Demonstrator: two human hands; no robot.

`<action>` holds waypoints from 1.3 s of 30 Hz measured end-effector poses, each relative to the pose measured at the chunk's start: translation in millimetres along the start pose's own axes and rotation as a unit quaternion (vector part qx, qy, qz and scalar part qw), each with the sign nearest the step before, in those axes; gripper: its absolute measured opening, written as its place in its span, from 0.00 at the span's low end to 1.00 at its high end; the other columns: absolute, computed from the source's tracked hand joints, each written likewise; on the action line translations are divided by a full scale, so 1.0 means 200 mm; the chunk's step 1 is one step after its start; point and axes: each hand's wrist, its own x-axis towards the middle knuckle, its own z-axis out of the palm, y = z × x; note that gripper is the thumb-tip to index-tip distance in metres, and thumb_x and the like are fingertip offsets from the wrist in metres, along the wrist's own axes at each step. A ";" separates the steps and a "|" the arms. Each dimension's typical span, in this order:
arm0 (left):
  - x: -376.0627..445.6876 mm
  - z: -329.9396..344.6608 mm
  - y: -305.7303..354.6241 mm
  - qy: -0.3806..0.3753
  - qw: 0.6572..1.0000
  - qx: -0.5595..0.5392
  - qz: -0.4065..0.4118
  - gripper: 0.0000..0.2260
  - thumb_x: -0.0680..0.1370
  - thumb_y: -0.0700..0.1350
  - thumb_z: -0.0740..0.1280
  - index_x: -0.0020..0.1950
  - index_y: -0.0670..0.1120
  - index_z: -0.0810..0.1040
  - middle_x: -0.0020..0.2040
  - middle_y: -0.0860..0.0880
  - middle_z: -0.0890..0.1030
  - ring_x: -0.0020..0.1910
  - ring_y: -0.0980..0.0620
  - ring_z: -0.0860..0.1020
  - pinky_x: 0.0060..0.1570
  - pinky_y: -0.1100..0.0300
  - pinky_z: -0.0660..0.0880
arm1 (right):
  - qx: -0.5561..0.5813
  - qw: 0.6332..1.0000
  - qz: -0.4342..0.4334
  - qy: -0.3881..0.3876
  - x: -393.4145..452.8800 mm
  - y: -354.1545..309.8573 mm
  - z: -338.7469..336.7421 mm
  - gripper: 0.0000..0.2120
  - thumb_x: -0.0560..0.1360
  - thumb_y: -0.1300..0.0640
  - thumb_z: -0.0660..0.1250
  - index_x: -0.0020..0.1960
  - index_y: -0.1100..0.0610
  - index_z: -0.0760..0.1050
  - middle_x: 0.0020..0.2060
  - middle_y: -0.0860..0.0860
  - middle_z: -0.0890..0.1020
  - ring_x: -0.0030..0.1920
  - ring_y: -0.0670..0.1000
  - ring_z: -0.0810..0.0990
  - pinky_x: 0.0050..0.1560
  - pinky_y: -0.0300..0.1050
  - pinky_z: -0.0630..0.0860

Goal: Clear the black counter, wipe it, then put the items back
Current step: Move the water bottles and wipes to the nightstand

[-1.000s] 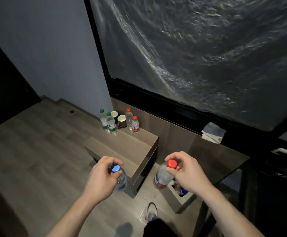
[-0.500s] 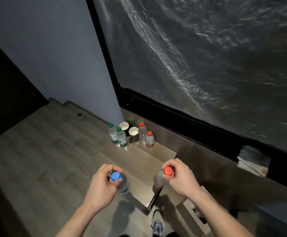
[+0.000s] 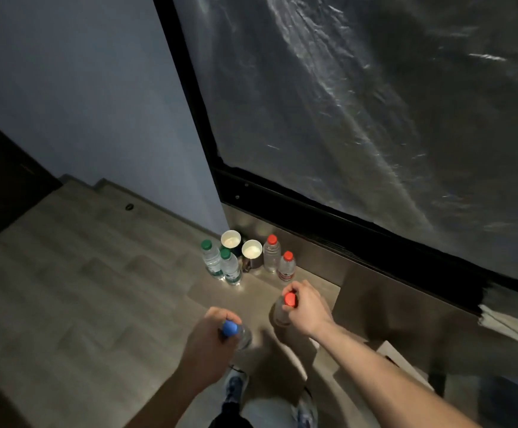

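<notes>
- A dark door (image 3: pixel 1 180) is filling the 9 o'clock edge of the room, with pale wood flooring (image 3: pixel 66 288) spreading out below it.
- The left hand (image 3: pixel 208 344) is hanging at about 6 o'clock, fingers curled round the neck of a blue-capped bottle (image 3: pixel 236 332); the bottle is hovering above the near edge of a low wooden cabinet (image 3: pixel 260 298).
- Two green-capped bottles (image 3: pixel 220 264) are standing upright at the far left corner of that cabinet top, touching or nearly touching each other, tight against the grey wall (image 3: pixel 81 88).
- Two paper cups (image 3: pixel 242 245) are sitting just behind and to the right of them, mouths up; what is under the nearer cup is too dark to tell.
- Two red-capped bottles (image 3: pixel 277 261), one taller and one shorter, are standing upright at 12 o'clock from the hands, beside the cups.
- The right hand (image 3: pixel 307 307) is pinching the top of another red-capped bottle (image 3: pixel 282 310), holding it over the cabinet top just short of that cluster; the standing bottles are crowding the back edge ahead of it.
- A black-framed panel covered in wrinkled plastic sheeting (image 3: pixel 375 103) is looming across the upper right.
- A folded white cloth (image 3: pixel 510 325) is lying at 3 o'clock on the dark ledge, well apart from both hands.
- Shoes (image 3: pixel 236 384) are showing at the bottom, between the forearms.
</notes>
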 end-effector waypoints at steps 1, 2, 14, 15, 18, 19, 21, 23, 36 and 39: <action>0.05 -0.01 -0.04 -0.018 1.000 0.009 0.010 0.14 0.70 0.42 0.74 0.47 0.61 0.78 0.47 0.60 0.78 0.46 0.61 0.79 0.49 0.55 0.78 | -0.004 1.000 0.009 -0.002 0.05 -0.03 0.02 0.10 0.72 0.57 0.69 0.48 0.43 0.74 0.49 0.42 0.74 0.56 0.53 0.80 0.57 0.46 0.74; 0.10 -0.02 -0.08 -0.036 0.999 0.008 0.015 0.17 0.70 0.40 0.74 0.49 0.61 0.77 0.48 0.61 0.78 0.48 0.61 0.79 0.51 0.54 0.79 | -0.005 1.000 0.020 -0.002 0.10 -0.06 0.05 0.10 0.72 0.57 0.69 0.48 0.44 0.74 0.50 0.43 0.75 0.57 0.54 0.80 0.57 0.46 0.74; 0.60 -0.15 -0.37 -0.154 0.985 0.023 0.078 0.14 0.70 0.37 0.73 0.47 0.55 0.79 0.49 0.61 0.77 0.51 0.63 0.78 0.52 0.68 0.72 | 0.045 0.992 0.114 -0.001 0.65 -0.28 0.40 0.13 0.74 0.65 0.69 0.53 0.49 0.78 0.59 0.50 0.78 0.59 0.54 0.80 0.65 0.47 0.75; 0.62 -0.16 -0.38 -0.156 0.984 0.024 0.080 0.14 0.70 0.36 0.73 0.47 0.55 0.79 0.49 0.60 0.77 0.51 0.63 0.78 0.52 0.69 0.72 | 0.046 0.993 0.113 -0.002 0.68 -0.30 0.42 0.13 0.74 0.66 0.69 0.53 0.50 0.78 0.60 0.50 0.78 0.59 0.54 0.79 0.65 0.47 0.75; 0.68 -0.18 -0.41 -0.163 0.984 0.010 0.070 0.15 0.71 0.33 0.72 0.46 0.54 0.79 0.50 0.59 0.78 0.52 0.61 0.78 0.52 0.73 0.70 | 0.044 0.993 0.113 -0.001 0.76 -0.33 0.47 0.14 0.75 0.66 0.69 0.55 0.50 0.77 0.61 0.50 0.75 0.60 0.53 0.78 0.68 0.46 0.74; 0.70 -0.18 -0.42 -0.166 0.984 0.007 0.068 0.16 0.71 0.33 0.72 0.46 0.55 0.79 0.50 0.60 0.77 0.52 0.61 0.78 0.52 0.73 0.71 | 0.045 0.992 0.115 0.000 0.78 -0.34 0.49 0.14 0.75 0.65 0.69 0.55 0.50 0.77 0.61 0.50 0.75 0.59 0.53 0.77 0.67 0.46 0.74; 0.73 -0.17 -0.45 -0.171 0.983 0.008 0.070 0.16 0.71 0.33 0.71 0.45 0.55 0.79 0.50 0.60 0.77 0.52 0.61 0.78 0.52 0.71 0.71 | 0.051 0.992 0.114 0.008 0.81 -0.36 0.50 0.14 0.75 0.64 0.69 0.56 0.49 0.78 0.59 0.50 0.75 0.58 0.53 0.78 0.64 0.42 0.74; 0.76 -0.17 -0.46 -0.174 0.981 0.019 0.082 0.16 0.70 0.33 0.71 0.46 0.56 0.79 0.51 0.61 0.76 0.51 0.61 0.78 0.53 0.70 0.72 | 0.062 0.992 0.113 0.013 0.83 -0.38 0.51 0.14 0.75 0.62 0.69 0.57 0.49 0.79 0.58 0.49 0.76 0.57 0.53 0.79 0.60 0.40 0.73; 0.81 0.10 -0.25 -0.237 0.959 0.074 0.138 0.12 0.72 0.39 0.68 0.46 0.58 0.75 0.50 0.62 0.77 0.50 0.61 0.78 0.50 0.67 0.74 | 0.135 0.973 0.182 0.044 0.48 -0.02 0.25 0.23 0.78 0.58 0.67 0.71 0.42 0.75 0.71 0.45 0.77 0.62 0.50 0.82 0.69 0.47 0.75; 0.83 0.27 -0.17 -0.254 0.945 0.102 0.182 0.14 0.71 0.39 0.66 0.44 0.59 0.72 0.48 0.61 0.75 0.48 0.60 0.77 0.50 0.67 0.71 | 0.132 0.964 0.227 0.050 0.34 0.17 0.16 0.23 0.78 0.55 0.68 0.72 0.42 0.73 0.70 0.46 0.77 0.61 0.51 0.82 0.66 0.51 0.79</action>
